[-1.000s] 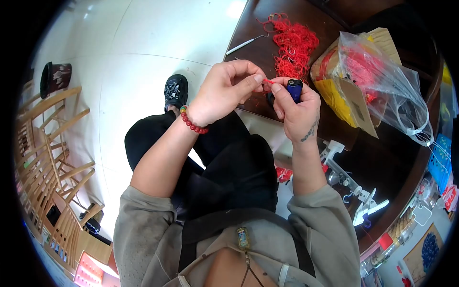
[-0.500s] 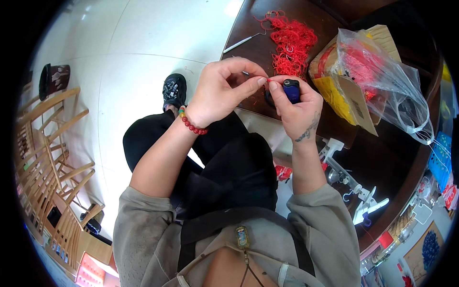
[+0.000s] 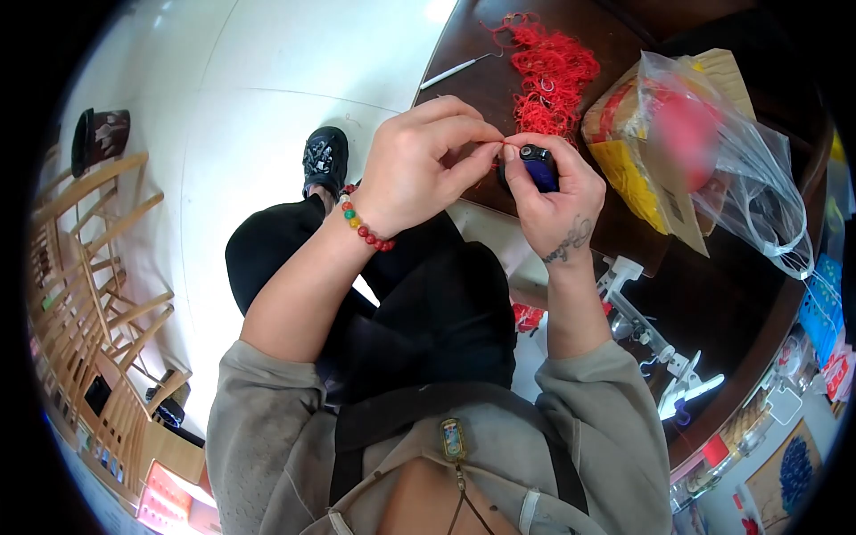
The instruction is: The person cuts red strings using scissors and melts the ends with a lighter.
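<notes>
My left hand (image 3: 428, 160), with a beaded bracelet at the wrist, pinches a tiny piece of red cord (image 3: 505, 143) between thumb and index finger. Fingertip to fingertip with it, my right hand (image 3: 557, 192) grips the same cord with thumb and index finger. A dark blue lighter (image 3: 540, 169) is tucked in my right palm under the curled fingers. Just beyond the hands, a tangled heap of red cords (image 3: 553, 76) lies on the dark table (image 3: 464, 98). A white-handled hook tool (image 3: 448, 74) rests to the left of the heap.
An open cardboard box (image 3: 687, 201) with a clear plastic bag (image 3: 758, 178) stands right of the cords. A white clamp stand (image 3: 646, 325) is by the table's near edge. Wooden chairs (image 3: 102, 267) stand at the far left, and my shod foot (image 3: 325, 160) is on the floor.
Both hands stay together at the cord, with slightly shifted fingers. My left wrist has turned a little, showing more of the bracelet. The view has shifted slightly.
</notes>
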Action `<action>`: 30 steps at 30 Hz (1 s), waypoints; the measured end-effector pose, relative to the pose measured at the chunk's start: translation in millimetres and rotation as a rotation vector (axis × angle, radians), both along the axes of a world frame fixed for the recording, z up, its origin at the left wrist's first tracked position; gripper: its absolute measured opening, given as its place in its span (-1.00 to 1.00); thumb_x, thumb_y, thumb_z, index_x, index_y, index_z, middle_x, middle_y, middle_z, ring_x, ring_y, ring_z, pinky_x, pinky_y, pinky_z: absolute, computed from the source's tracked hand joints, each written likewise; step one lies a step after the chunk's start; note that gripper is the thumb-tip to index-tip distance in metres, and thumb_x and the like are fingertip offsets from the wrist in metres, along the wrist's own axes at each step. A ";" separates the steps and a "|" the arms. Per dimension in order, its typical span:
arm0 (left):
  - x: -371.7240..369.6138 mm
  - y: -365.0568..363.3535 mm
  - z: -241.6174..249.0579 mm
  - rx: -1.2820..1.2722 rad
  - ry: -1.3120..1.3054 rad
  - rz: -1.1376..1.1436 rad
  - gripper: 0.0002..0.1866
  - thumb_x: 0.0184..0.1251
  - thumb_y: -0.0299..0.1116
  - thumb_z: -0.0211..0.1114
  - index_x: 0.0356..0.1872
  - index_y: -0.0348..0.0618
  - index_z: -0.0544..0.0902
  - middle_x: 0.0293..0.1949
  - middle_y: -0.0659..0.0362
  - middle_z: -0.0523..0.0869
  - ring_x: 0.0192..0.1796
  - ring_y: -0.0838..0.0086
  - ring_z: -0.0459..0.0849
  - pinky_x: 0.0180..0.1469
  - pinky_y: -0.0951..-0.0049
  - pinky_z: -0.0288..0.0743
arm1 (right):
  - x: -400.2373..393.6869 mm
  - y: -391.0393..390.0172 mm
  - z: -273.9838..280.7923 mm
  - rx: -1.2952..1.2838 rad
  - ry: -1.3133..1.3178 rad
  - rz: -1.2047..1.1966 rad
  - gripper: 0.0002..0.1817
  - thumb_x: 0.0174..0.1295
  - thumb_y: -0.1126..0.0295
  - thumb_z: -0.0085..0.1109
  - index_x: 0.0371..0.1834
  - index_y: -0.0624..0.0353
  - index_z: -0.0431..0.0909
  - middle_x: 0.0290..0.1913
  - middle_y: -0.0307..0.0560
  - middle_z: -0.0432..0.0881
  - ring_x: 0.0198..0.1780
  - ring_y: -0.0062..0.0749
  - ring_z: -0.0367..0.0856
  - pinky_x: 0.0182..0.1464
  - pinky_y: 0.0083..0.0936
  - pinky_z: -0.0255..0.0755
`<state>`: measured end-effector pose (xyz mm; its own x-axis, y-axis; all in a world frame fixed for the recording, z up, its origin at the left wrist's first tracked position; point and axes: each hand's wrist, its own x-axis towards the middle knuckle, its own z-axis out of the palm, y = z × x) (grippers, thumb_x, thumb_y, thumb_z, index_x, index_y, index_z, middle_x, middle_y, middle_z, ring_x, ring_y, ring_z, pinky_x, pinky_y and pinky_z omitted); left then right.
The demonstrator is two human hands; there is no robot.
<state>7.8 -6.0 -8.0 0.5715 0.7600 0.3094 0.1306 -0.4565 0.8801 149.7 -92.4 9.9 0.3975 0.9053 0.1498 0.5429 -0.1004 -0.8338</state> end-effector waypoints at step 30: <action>-6.4 6.3 -5.8 -0.057 0.042 -0.135 -0.95 0.23 -0.56 0.22 -0.31 -0.28 0.60 -0.38 0.10 0.55 -0.42 0.34 0.56 -0.37 0.47 0.43 | 7.5 5.2 0.6 -0.099 0.042 0.126 -0.91 0.09 0.52 0.26 -0.33 0.25 0.61 -0.44 0.02 0.64 -0.44 -0.24 0.65 -0.33 -0.51 0.49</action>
<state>1.4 0.4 -13.8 0.6814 0.6910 0.2413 0.1089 -0.4217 0.9002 157.2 -87.3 10.5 0.2835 0.9580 0.0426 0.5212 -0.1166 -0.8454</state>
